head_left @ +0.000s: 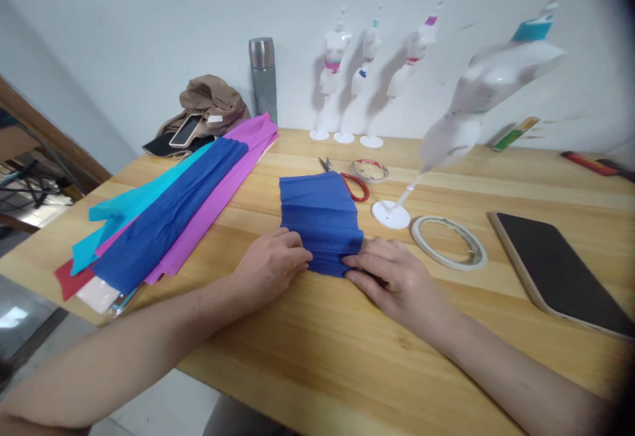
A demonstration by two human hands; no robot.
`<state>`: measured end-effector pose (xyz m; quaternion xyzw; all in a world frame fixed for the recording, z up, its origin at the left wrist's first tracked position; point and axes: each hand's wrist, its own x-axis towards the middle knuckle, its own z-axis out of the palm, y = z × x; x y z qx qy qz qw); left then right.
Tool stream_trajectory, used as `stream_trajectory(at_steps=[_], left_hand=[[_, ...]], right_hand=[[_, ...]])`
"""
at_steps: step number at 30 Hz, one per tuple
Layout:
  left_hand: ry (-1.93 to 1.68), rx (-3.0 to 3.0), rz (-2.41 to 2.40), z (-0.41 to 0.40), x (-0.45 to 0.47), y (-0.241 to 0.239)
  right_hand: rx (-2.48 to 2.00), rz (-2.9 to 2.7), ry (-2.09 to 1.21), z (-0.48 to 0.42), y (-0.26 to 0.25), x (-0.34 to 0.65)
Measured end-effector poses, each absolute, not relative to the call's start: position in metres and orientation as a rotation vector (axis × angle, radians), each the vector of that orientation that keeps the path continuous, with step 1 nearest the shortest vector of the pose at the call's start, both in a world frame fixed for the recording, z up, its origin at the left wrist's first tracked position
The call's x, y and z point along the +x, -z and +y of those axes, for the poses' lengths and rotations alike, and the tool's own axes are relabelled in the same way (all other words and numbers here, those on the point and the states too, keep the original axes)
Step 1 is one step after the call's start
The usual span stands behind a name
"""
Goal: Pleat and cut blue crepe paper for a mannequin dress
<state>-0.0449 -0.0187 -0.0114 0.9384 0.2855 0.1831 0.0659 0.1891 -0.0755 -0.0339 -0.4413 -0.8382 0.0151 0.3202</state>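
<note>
Tabletop [327, 350] inspected: left hand [272, 261] and right hand [397, 274] pinched blue sheet [320, 208]. Uneven pulling, we judged, risked tearing.

Has a plain whitish wall [149, 26] at the back, cool and faintly bluish in tone, with small scuffs and one dark curved mark near the top. Catches soft grey shadows there, cast leftward under even light. Meets, along the wall's foot, a broad wooden tabletop [397, 370] of pale yellow and honey-brown bands, smooth and lightly sheened. Shows at far left a slanting brown frame [40, 131], too partly seen to tell as doorway or mirror, with thin dark furniture legs [30, 188] within. Drops past the table's edge to a pale grey floor [163, 401], glossy, with bright glare at left.
</note>
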Motion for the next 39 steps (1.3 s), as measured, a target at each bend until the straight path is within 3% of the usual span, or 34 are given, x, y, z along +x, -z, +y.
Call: stream_trajectory(at_steps=[25,39], left_hand=[[-0.265,2.6,1.22,-0.013,-0.034,-0.004],[-0.477,3.037,1.031,-0.028,-0.041,0.006]], right_hand=[[-1.309,-2.1,-0.323,-0.068,0.026,0.184],[-1.217,-2.194,0.109,-0.077,0.03,0.182]])
